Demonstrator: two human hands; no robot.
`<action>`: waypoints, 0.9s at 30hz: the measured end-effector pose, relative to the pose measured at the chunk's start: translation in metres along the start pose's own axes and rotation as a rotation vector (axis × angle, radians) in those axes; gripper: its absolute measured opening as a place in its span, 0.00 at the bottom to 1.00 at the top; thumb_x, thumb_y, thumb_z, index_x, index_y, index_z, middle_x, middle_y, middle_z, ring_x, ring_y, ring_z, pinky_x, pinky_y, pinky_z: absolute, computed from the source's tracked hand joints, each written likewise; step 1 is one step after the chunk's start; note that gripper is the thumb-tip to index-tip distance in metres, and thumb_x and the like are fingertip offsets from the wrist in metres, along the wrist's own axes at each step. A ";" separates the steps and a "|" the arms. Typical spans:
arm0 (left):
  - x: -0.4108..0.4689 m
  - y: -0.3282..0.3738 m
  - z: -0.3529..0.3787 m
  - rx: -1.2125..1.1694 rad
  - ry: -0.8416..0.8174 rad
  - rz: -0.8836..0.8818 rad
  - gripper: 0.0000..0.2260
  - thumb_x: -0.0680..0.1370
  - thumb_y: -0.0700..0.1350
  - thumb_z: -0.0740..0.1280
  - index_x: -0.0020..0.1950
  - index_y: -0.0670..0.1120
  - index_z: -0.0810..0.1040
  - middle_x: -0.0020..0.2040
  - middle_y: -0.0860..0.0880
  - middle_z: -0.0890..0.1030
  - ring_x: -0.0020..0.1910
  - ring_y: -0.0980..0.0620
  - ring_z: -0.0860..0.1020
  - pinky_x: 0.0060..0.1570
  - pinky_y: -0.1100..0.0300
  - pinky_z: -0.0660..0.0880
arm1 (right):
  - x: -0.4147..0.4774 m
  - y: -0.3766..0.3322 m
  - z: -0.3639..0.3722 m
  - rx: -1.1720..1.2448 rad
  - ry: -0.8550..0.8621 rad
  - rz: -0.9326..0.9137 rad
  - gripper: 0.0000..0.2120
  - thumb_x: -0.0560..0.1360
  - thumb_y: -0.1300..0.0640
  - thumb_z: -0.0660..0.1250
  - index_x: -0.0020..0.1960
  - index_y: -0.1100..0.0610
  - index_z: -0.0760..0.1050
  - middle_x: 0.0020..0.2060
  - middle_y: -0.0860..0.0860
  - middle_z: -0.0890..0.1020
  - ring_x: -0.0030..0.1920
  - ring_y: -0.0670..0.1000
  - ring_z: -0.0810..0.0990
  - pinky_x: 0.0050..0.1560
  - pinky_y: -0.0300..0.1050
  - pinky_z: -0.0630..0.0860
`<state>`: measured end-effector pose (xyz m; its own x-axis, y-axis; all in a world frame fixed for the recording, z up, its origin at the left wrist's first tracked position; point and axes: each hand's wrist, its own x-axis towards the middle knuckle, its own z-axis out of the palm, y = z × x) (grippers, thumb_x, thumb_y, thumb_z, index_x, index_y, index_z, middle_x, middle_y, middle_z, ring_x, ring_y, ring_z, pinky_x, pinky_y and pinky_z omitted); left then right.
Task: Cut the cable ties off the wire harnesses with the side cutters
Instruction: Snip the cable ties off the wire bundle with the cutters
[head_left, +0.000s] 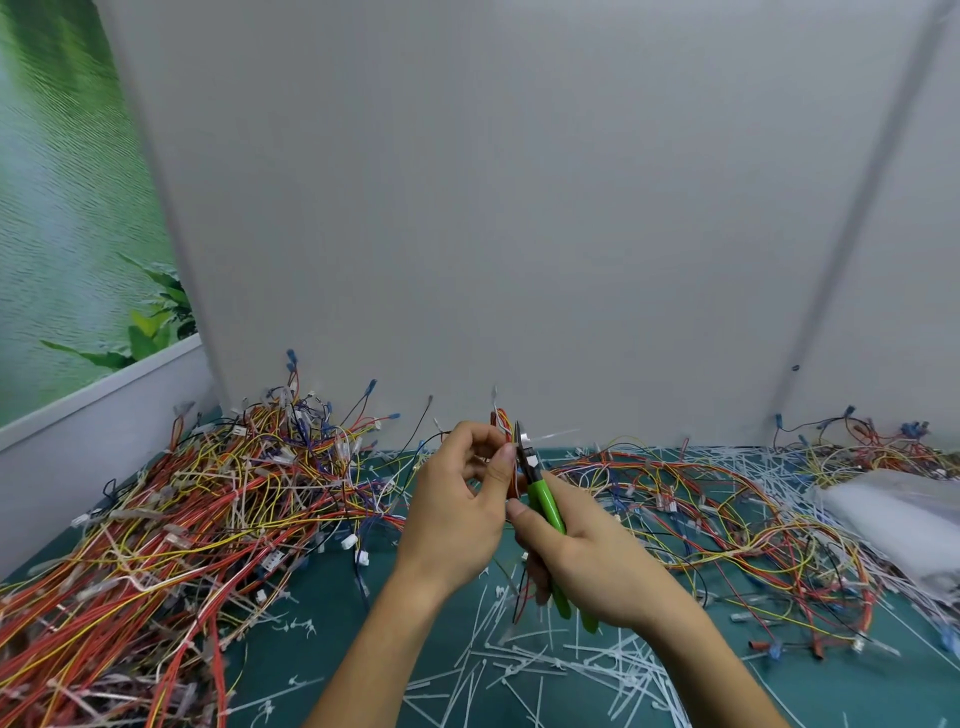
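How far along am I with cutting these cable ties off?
Done: white cut cable ties litter the green mat. In hand: left hand pinches a red wire bundle, right hand holds green-handled side cutters at it. Left: the tangled, still-tied wire pile at left.

We work with a bare left hand (453, 519) and a bare right hand (589, 566); our forearms are bare as far as we see, thumbnails short and plain.

Left hand (457, 501) and right hand (589, 564) raised close together, fingers (500, 466) curled.
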<state>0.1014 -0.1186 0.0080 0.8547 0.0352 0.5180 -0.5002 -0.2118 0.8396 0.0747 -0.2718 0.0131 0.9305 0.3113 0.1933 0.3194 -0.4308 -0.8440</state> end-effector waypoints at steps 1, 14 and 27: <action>0.000 0.000 0.000 -0.004 -0.001 -0.003 0.02 0.82 0.46 0.68 0.50 0.53 0.78 0.44 0.58 0.82 0.46 0.55 0.82 0.48 0.62 0.79 | 0.000 0.000 0.000 -0.003 0.007 -0.004 0.13 0.85 0.50 0.61 0.49 0.59 0.69 0.34 0.52 0.74 0.31 0.52 0.75 0.37 0.57 0.78; 0.000 0.002 0.000 0.002 -0.003 -0.018 0.02 0.82 0.45 0.68 0.51 0.52 0.78 0.45 0.55 0.83 0.46 0.54 0.83 0.49 0.58 0.81 | 0.000 0.001 0.000 -0.046 -0.007 -0.008 0.09 0.85 0.52 0.62 0.51 0.56 0.71 0.35 0.52 0.78 0.34 0.52 0.78 0.43 0.58 0.80; -0.001 0.004 0.001 0.006 0.001 -0.014 0.02 0.82 0.43 0.68 0.50 0.49 0.78 0.44 0.56 0.83 0.43 0.57 0.83 0.46 0.62 0.80 | 0.001 0.006 -0.003 -0.077 -0.003 -0.030 0.08 0.84 0.50 0.62 0.51 0.54 0.71 0.35 0.49 0.75 0.34 0.52 0.75 0.38 0.52 0.78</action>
<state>0.0985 -0.1209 0.0109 0.8615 0.0389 0.5062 -0.4872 -0.2172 0.8459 0.0786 -0.2763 0.0092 0.9198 0.3277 0.2157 0.3597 -0.4852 -0.7970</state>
